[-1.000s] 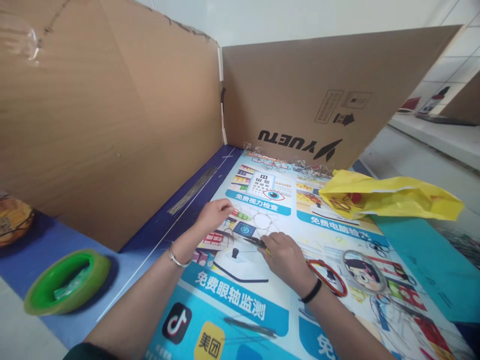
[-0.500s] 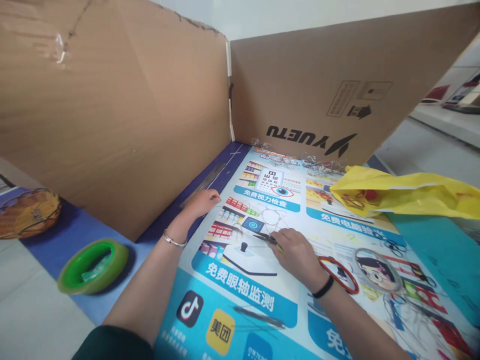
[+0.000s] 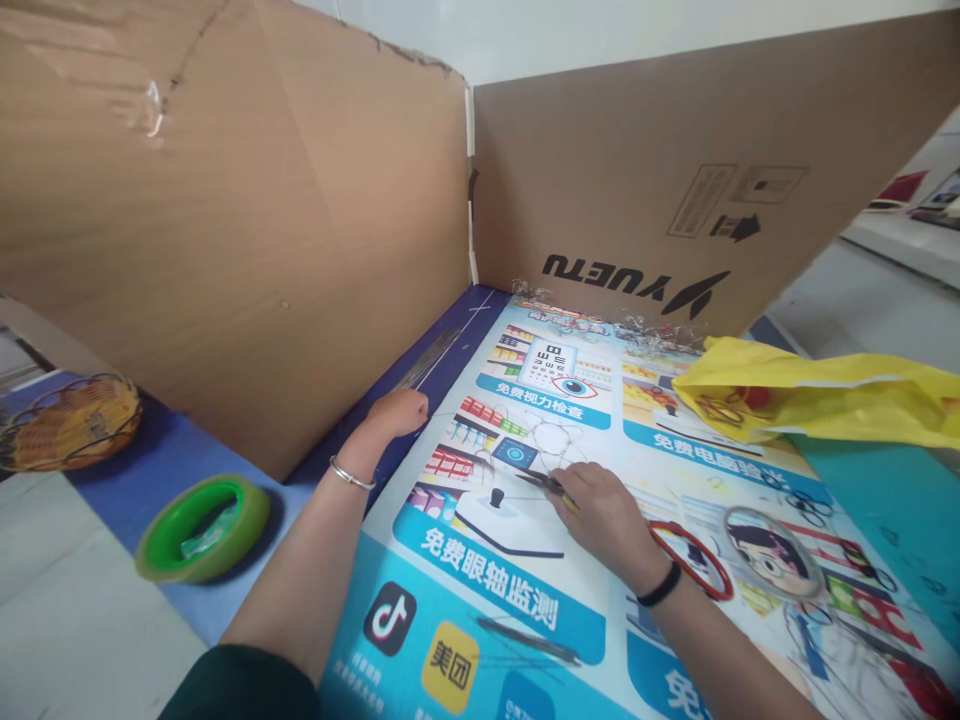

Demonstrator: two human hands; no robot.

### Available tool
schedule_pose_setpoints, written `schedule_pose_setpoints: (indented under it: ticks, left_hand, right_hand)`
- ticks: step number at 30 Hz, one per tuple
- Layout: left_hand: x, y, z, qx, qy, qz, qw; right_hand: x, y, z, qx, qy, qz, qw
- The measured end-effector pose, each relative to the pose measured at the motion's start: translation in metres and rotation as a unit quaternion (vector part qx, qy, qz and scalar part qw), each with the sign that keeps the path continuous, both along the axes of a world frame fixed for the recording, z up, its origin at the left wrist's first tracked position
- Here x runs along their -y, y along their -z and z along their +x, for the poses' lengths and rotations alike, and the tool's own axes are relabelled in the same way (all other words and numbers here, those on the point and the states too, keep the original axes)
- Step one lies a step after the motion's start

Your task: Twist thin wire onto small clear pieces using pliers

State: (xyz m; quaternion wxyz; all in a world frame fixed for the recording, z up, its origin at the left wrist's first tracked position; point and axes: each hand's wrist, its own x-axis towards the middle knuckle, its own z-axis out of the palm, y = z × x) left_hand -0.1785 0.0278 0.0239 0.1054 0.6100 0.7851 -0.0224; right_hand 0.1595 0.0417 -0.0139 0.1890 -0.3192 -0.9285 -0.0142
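Observation:
My right hand grips pliers with dark jaws and yellow on the handle; the jaws point left over the printed sheet. Just beyond the jaws, a thin wire shape with loops lies on the sheet. My left hand is closed at the sheet's left edge, its fingers curled under. Whatever it pinches, if anything, is hidden. Past that hand, a bundle of thin straight wires rests on the dark blue strip. A second dark wire bundle lies nearer me.
Cardboard panels stand at the left and back. A green tape roll and a wicker basket sit at left. To the right are a yellow bag, a red ring and a grey coil. Wire scraps line the back.
The view has shifted slightly, so the scene sits a little further right. My left hand has come slightly nearer and its fingers are more curled. The pliers stay in my right hand.

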Motion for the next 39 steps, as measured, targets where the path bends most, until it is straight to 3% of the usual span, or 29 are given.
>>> schedule_pose_setpoints:
  ticks: [8, 10, 13, 16, 18, 23, 26, 29, 35, 39]
  left_hand:
    - [0.006, -0.018, 0.010, -0.037, -0.028, 0.022, 0.999]
    - [0.007, -0.024, 0.023, -0.016, 0.001, 0.028, 0.999]
    - [0.009, -0.030, 0.050, 0.089, 0.109, 0.012, 0.990]
    - [0.011, -0.027, 0.074, 0.082, 0.139, -0.020, 0.987]
    - [0.011, -0.022, 0.086, 0.059, 0.114, -0.028, 0.991]
    - [0.012, -0.016, 0.100, 0.003, 0.138, -0.019, 0.990]
    - [0.014, -0.019, 0.101, -0.015, 0.162, -0.034, 0.986]
    - [0.013, -0.023, 0.092, 0.031, 0.170, -0.060, 0.983]
    - [0.009, -0.025, 0.063, 0.095, 0.139, -0.043, 0.985]
    - [0.009, -0.023, 0.068, 0.103, 0.122, -0.075, 0.984]
  right_hand:
    - [0.001, -0.003, 0.000, 0.005, 0.003, -0.014, 1.000]
    - [0.001, -0.003, 0.000, 0.004, 0.005, -0.013, 1.000]
    - [0.001, -0.003, 0.000, 0.000, 0.006, -0.011, 1.000]
    - [0.000, -0.003, 0.000, -0.006, 0.004, -0.011, 1.000]
    - [0.000, -0.003, 0.000, -0.009, 0.004, -0.012, 1.000]
    - [0.000, -0.003, -0.002, -0.003, 0.006, -0.026, 1.000]
    - [-0.001, -0.002, -0.002, -0.006, 0.004, -0.032, 0.999]
    - [-0.002, -0.001, -0.002, -0.009, 0.004, -0.035, 0.999]
    - [-0.004, -0.001, -0.001, -0.013, 0.001, -0.032, 0.999]
    - [-0.004, -0.001, -0.001, -0.011, 0.001, -0.034, 0.999]
